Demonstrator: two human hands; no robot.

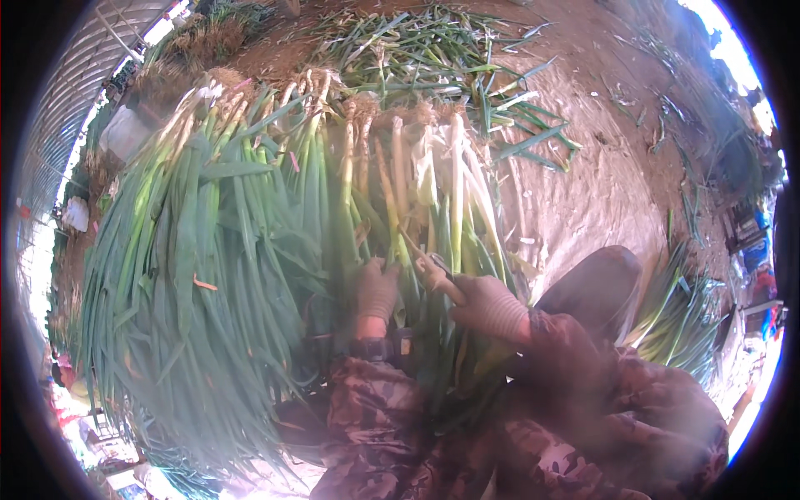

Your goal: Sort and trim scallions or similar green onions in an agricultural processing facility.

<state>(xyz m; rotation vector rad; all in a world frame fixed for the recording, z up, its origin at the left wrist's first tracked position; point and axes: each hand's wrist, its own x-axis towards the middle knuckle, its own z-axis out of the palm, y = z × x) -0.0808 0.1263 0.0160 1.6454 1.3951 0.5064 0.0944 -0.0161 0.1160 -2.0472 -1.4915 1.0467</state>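
Observation:
Long green onions [457,192] with pale stalks and rooty ends lie side by side in front of me, roots pointing away and leaves toward me. My left hand [377,287], in a light knitted glove, is closed around green stalks in the middle of the row. Just to its right my right hand [492,307], gloved too, is closed on a slim tan-handled tool [450,290] that reaches over the stalks. The tool's far end is hard to make out among the leaves. Both wrists come out of camouflage sleeves.
A thick heap of green onions [192,250] spreads over the left side. Loose trimmed leaves [417,42] are scattered beyond the roots. A pale sheet [575,192] covers ground to the right. My knee [596,287] rises beside it, near more green onions [687,317].

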